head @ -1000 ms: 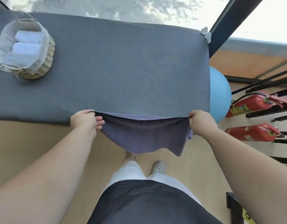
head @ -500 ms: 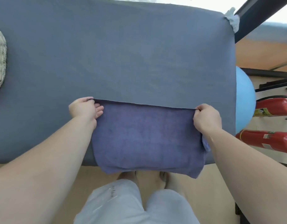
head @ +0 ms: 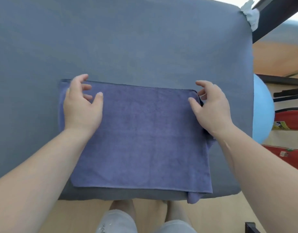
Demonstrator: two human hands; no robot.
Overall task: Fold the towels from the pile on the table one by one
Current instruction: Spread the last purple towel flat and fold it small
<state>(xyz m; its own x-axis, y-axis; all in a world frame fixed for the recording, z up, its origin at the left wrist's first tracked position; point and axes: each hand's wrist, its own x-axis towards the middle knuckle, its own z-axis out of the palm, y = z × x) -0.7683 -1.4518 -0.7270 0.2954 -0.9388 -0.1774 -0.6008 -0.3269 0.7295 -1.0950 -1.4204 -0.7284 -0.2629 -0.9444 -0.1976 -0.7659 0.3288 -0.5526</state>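
Observation:
A blue-purple towel (head: 141,137) lies flat on the grey-covered table (head: 128,44), doubled over, with a lower corner hanging past the table's near edge at the right. My left hand (head: 82,105) hovers over the towel's far left corner, fingers spread and holding nothing. Over the far right corner my right hand (head: 212,106) is likewise open, its fingers apart just above the cloth.
A light blue ball (head: 262,108) sits beside the table's right edge, with red fire extinguishers (head: 289,118) on the floor past it. A dark post (head: 276,15) rises at the far right corner. My legs (head: 145,222) stand at the near edge.
Both hands pulled the towel up from the near edge onto the table and spread it flat. They then let go of its far corners and opened. The basket has left the view.

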